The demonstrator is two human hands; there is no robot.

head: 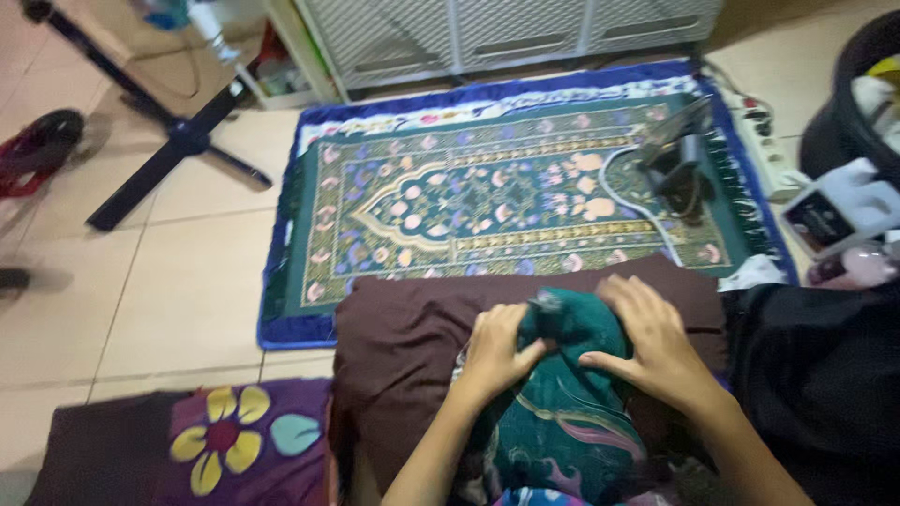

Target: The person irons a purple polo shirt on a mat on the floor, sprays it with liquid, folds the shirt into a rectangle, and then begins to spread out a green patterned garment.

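Green cloth sits bunched on the brown fabric, right in front of the person; left hand presses flat on its left side, fingers loosely spread, thumb hooked against the bundle; right hand lies splayed over the right side, gripping nothing; beyond, a patterned rug on the tiled floor, an iron on its far end; a flowered purple cloth to the left.

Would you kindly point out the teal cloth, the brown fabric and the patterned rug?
teal cloth [562, 426], head view, its patterned lower fold.
brown fabric [403, 328], head view, its bare left part.
patterned rug [441, 201], head view, its green centre.
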